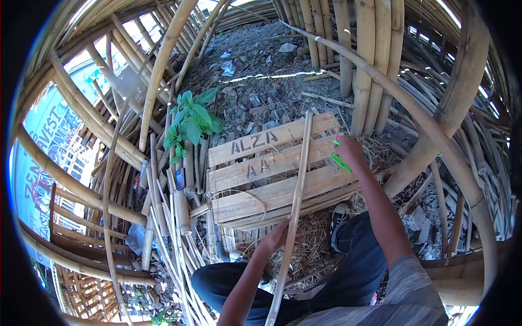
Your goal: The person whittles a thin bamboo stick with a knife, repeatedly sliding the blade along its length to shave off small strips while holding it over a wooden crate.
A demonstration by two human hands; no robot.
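A long split bamboo strip [296, 217] runs from my lap up across a slatted wooden crate [255, 179] lettered "ALZA". My left hand [276, 237] is at the lower part of the strip, its fingers partly behind it. Over the crate's right end, my right hand [349, 151] is closed around a bright green tool [341, 162], which sticks out below the fingers; a bit of pink and green shows above them. A thin curved strip [255, 194] lies on the crate's left part.
Long narrow bamboo strips [176, 244] lie left of the crate, near a leafy green plant [193, 120]. A curved bamboo pole [402, 92] arches over the right side. Upright poles [372, 70] stand behind. Straw [310, 244] covers the ground by my shoe [339, 223].
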